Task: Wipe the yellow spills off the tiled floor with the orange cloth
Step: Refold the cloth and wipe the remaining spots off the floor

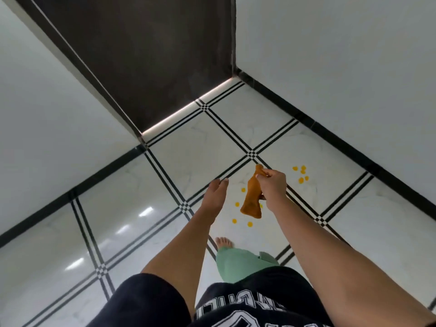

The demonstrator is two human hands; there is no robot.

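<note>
An orange cloth (251, 197) hangs bunched in the air above the white tiled floor (193, 149). My right hand (273, 185) pinches its upper end. My left hand (215, 197) is stretched out flat to the left of the cloth, fingers straight, holding nothing. Yellow spills lie on the floor in two groups: a cluster (301, 173) to the right of my right hand, and scattered drops (243, 215) under and around the hanging cloth.
White walls with black skirting close in on the left (59, 114) and right (342, 79). A dark brown door (153, 55) stands at the far end. My bare foot (224, 242) and green trouser leg stand just before the spills.
</note>
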